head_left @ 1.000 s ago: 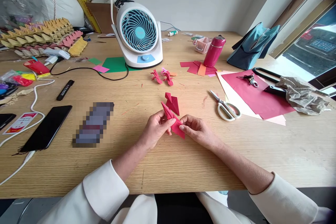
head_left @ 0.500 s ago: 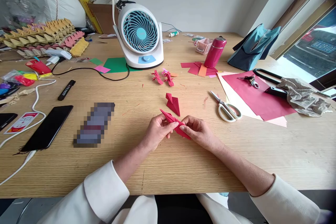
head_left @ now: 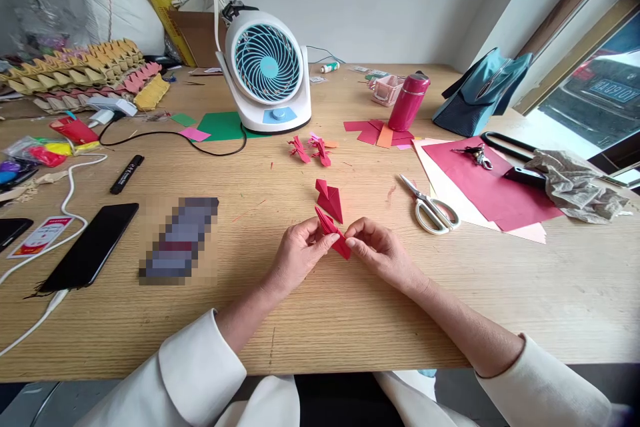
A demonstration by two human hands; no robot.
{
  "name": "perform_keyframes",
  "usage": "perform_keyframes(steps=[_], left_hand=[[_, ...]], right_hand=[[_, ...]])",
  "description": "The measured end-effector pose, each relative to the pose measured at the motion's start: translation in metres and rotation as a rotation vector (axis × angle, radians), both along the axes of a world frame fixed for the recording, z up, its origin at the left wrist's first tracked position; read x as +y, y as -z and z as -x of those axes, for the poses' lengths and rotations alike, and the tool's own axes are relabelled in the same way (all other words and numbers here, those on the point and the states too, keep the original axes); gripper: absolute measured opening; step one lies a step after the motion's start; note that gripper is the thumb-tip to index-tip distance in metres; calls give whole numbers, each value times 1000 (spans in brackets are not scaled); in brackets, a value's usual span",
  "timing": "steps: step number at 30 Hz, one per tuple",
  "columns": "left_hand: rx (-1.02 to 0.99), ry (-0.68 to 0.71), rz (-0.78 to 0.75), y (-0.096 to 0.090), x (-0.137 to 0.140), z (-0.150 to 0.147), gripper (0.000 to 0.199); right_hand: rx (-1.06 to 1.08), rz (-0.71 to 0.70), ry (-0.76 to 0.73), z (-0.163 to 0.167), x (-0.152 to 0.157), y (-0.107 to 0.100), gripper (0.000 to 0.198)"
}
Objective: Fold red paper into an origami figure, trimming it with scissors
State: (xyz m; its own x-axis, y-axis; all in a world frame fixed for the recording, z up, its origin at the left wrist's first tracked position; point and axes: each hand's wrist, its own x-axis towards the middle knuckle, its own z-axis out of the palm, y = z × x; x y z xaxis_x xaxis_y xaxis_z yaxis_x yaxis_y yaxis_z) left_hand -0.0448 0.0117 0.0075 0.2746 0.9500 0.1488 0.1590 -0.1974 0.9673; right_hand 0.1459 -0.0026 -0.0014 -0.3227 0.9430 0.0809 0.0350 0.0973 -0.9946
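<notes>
1. Step: mid-fold on red paper (head_left: 334, 235), held just above table (head_left: 350, 320), centre, near front edge.
2. L hand (head_left: 300, 252): thumb & fingers pinched on paper's left end. R hand (head_left: 381, 250): fingertips clamped on right end.
3. Next move, est.: needs firm crease w/ edges aligned; pinch must not slip.
4. Folded red piece (head_left: 330, 199) lies just beyond; scissors (head_left: 431, 207) to right.
5. Unclear: fold shape under fingers hidden; blurred patch (head_left: 179, 237) unreadable.
</notes>
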Motion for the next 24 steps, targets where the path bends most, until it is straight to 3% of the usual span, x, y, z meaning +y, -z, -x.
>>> perform_keyframes(steps=[4,6,17,24], left_hand=[[51,14,-44,-3,-5,0,10],[38,9,-26,-5,-8,-2,16],[-68,-15,81,-3,-5,-3,33],[-138,11,157,-4,-2,-3,21]], right_hand=[[13,-83,71,-3,1,-2,24],[27,-100,43,-2,0,-4,23],[41,-54,-2,1,-1,-2,23],[45,-17,-6,2,0,7,23]])
